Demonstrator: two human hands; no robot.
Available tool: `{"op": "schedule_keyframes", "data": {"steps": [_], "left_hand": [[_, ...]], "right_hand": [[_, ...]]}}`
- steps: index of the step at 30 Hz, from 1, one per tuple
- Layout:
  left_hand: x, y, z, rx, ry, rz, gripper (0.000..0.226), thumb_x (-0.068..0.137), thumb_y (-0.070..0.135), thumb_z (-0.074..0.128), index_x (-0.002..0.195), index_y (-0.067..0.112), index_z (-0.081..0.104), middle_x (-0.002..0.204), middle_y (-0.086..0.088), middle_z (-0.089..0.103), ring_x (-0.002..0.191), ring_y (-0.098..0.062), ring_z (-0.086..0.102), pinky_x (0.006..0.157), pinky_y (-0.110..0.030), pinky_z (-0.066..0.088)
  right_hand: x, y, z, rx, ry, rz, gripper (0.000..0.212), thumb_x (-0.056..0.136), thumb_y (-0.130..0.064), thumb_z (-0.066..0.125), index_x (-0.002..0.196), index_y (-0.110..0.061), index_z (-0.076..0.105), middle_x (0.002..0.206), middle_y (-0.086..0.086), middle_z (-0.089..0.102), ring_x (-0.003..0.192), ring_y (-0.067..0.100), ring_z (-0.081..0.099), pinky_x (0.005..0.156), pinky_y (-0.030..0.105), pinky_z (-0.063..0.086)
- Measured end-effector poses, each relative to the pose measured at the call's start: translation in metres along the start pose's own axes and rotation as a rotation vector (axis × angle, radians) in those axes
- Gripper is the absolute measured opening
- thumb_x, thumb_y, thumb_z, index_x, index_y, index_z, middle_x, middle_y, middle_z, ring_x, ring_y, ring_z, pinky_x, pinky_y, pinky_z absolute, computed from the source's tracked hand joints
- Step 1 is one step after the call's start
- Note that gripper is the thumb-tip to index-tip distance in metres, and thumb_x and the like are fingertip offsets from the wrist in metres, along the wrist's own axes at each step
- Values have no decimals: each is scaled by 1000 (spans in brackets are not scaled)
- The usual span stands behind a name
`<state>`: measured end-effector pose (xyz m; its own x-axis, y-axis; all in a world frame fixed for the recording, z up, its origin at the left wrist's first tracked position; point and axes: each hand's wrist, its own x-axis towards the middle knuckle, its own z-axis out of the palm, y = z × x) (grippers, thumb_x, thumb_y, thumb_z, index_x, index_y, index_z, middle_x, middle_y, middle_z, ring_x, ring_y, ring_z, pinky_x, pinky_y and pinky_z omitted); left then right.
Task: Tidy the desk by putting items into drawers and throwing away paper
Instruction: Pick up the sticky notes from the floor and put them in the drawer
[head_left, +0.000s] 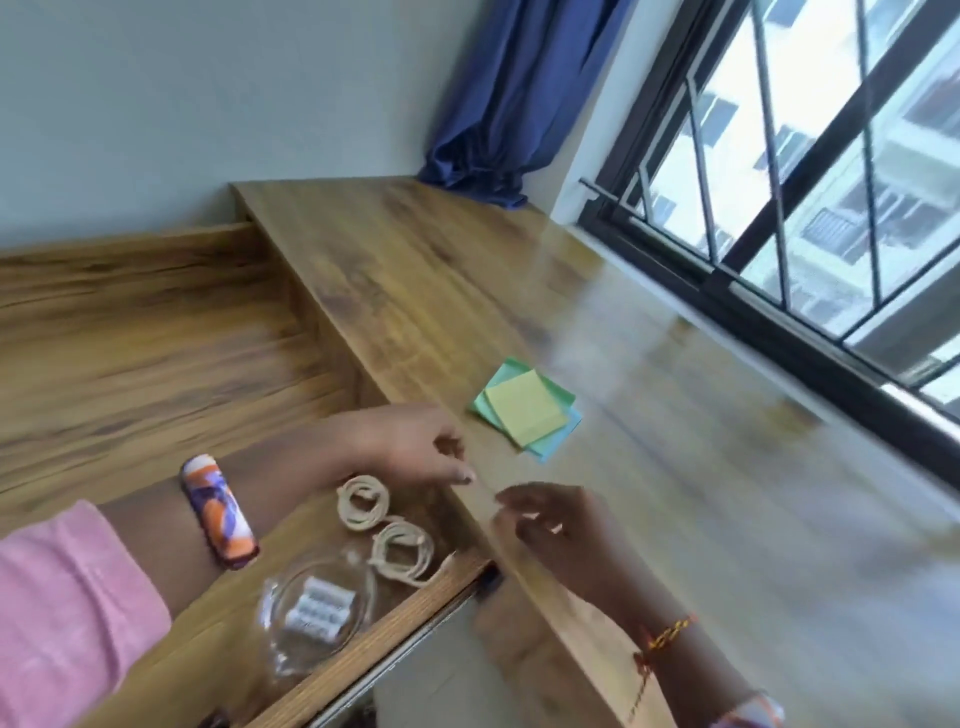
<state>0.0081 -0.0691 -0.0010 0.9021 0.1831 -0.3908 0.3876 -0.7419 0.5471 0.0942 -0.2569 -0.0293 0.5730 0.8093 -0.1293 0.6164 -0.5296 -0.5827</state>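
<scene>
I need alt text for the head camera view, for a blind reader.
Two bare hands, left hand and right hand, hover empty over an open wooden drawer holding coiled cables. Coloured sticky notes lie on the desk near a window.

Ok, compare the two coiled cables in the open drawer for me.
The far coiled cable lies beside the left hand, clear of the drawer front. The near coiled cable lies against the drawer's front wall, next to the clear bag of batteries. The near one looks a bit looser, with a tail end sticking out. Both are cream-coloured, flat-lying loops, touching each other.
</scene>
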Motion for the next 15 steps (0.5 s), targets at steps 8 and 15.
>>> {"op": "schedule_keyframes", "data": {"steps": [8,15], "left_hand": [[124,30,-11,55,321,-152,62,86,48,56,131,8,40,132,-15,48,124,-32,43,98,-36,36],[139,39,-10,136,252,-184,76,75,41,72,131,8,33,134,-13,42,125,-31,44,96,-36,40]], "right_hand": [[90,70,-48,433,303,448,56,74,-20,75,124,-17,50,95,0,57,77,21,61,71,41,56],[119,67,-53,198,182,385,33,70,-26,77,97,-24,56,77,-9,55,68,10,55,61,30,47]]}}
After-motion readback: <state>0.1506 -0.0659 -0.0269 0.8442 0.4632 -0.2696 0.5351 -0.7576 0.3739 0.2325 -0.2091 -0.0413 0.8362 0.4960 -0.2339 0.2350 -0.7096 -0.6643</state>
